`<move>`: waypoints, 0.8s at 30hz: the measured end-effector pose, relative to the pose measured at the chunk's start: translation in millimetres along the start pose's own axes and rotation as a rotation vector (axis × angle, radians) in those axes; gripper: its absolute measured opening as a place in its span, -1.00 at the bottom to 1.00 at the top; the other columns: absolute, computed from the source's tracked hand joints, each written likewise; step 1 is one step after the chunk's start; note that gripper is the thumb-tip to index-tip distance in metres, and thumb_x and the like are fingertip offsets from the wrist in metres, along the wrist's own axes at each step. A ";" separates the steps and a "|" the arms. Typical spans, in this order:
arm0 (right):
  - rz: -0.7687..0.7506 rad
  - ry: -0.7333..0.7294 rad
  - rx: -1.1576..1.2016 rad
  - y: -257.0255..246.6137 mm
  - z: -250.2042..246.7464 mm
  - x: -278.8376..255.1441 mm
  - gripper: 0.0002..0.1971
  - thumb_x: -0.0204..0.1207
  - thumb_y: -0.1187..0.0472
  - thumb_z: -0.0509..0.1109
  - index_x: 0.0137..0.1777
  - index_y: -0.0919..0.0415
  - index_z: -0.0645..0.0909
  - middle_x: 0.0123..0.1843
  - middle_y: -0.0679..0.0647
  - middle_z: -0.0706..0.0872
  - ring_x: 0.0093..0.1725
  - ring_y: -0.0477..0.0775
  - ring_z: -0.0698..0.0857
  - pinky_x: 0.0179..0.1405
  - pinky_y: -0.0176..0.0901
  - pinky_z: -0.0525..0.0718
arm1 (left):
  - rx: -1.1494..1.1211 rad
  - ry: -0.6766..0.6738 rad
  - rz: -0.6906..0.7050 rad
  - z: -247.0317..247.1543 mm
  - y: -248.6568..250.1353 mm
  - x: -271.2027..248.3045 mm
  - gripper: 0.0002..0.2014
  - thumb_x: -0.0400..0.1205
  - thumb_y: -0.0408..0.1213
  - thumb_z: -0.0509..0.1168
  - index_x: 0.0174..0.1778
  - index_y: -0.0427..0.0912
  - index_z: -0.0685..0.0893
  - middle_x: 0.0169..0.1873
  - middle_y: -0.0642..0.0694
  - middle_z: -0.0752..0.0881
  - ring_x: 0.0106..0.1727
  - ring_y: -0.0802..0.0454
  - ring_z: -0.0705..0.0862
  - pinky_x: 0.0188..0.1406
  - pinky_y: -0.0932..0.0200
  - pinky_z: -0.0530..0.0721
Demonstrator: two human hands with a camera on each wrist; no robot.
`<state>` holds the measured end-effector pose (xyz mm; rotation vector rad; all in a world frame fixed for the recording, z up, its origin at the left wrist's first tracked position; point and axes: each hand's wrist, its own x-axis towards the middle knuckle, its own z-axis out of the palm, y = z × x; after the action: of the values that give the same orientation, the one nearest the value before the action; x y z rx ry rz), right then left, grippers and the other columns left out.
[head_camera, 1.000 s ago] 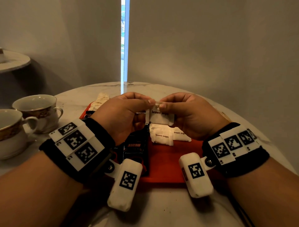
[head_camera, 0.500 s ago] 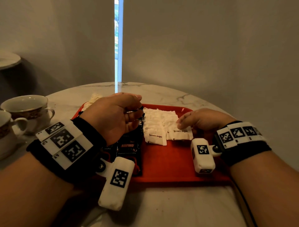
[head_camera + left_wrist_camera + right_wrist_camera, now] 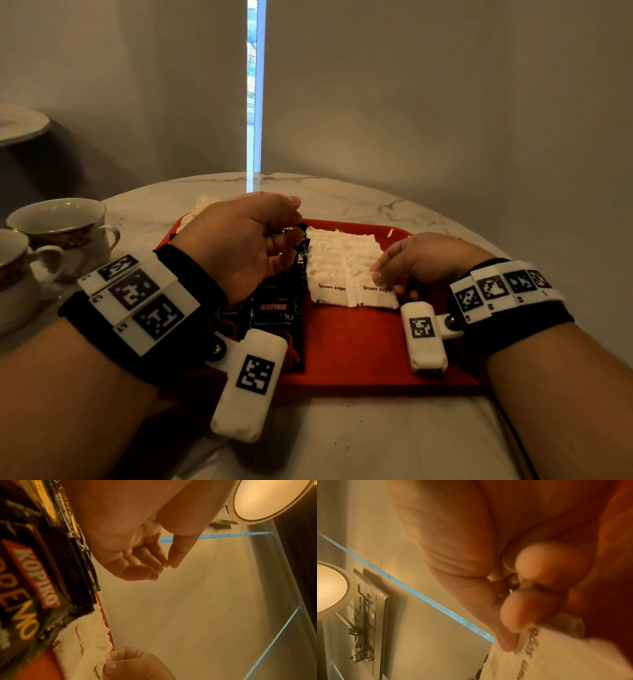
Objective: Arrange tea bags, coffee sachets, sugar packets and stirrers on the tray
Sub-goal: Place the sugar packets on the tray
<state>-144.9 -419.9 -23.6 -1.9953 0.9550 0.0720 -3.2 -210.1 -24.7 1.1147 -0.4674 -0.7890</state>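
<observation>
Red tray [image 3: 359, 342] at centre is laid with coffee sachets [image 3: 274, 310] left of sugar packets [image 3: 339, 263]. Left hand [image 3: 236, 246] is held loosely curled, empty; the rightmost packet [image 3: 376, 295], pinched by the right hand [image 3: 424, 263], should be squared against its neighbour.

Sugar packet [image 3: 376, 293] no longer held up between both hands. Right hand [image 3: 423, 260] now low on tray [image 3: 359, 346], pinches packet edge; packet lies beside other sugar packets [image 3: 329, 270]. Left hand [image 3: 239, 240] lets go, hangs empty above coffee sachets [image 3: 274, 317].

Dim, bright window slit [image 3: 255, 85], right-wrist view blurred
</observation>
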 end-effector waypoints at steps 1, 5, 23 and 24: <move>0.002 0.002 0.006 -0.3 0.9 -0.2 -0.91 0.40 0.36 0.60 -0.11 0.24 0.83 -0.23 0.20 0.81 -0.41 0.02 0.66 -0.42 -0.15 0.62 | -0.001 0.000 0.000 -0.2 -0.3 -0.1 -0.95 0.62 -0.25 0.38 -0.15 -0.09 0.65 -0.28 -0.02 0.71 -0.33 0.09 0.68 -0.48 0.25 0.64; -0.045 0.066 -0.072 -2.4 1.0 -2.7 -0.92 0.42 0.16 0.62 -0.10 0.09 0.86 -0.25 0.03 0.84 -0.36 -0.01 0.67 -0.24 -0.09 0.64 | -0.010 -0.011 -0.007 -0.4 0.2 -0.3 -0.95 0.60 -0.26 0.38 -0.14 -0.09 0.64 -0.30 -0.01 0.70 -0.33 0.08 0.67 -0.47 0.24 0.64; -0.090 -0.352 0.404 -24.8 34.6 -16.2 -0.65 0.53 0.15 0.36 0.18 0.42 0.63 0.07 0.43 0.76 0.04 0.32 0.80 0.11 0.04 0.72 | -0.003 -0.006 -0.002 3.2 0.4 -3.1 -0.92 0.62 -0.26 0.36 -0.16 -0.09 0.60 -0.33 0.01 0.68 -0.35 0.10 0.65 -0.45 0.26 0.62; -0.086 -0.349 0.406 -24.8 34.9 -15.8 -0.68 0.60 0.16 0.33 0.18 0.41 0.63 0.07 0.42 0.76 0.03 0.31 0.80 0.09 0.02 0.73 | -0.002 -0.001 -0.002 3.6 0.4 -3.4 -0.92 0.63 -0.26 0.36 -0.16 -0.09 0.60 -0.33 0.01 0.68 -0.35 0.10 0.65 -0.46 0.27 0.62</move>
<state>-129.5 -377.1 -20.8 -1.5792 0.6028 0.1593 -7.8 -209.7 -22.8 1.1130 -0.4670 -0.7915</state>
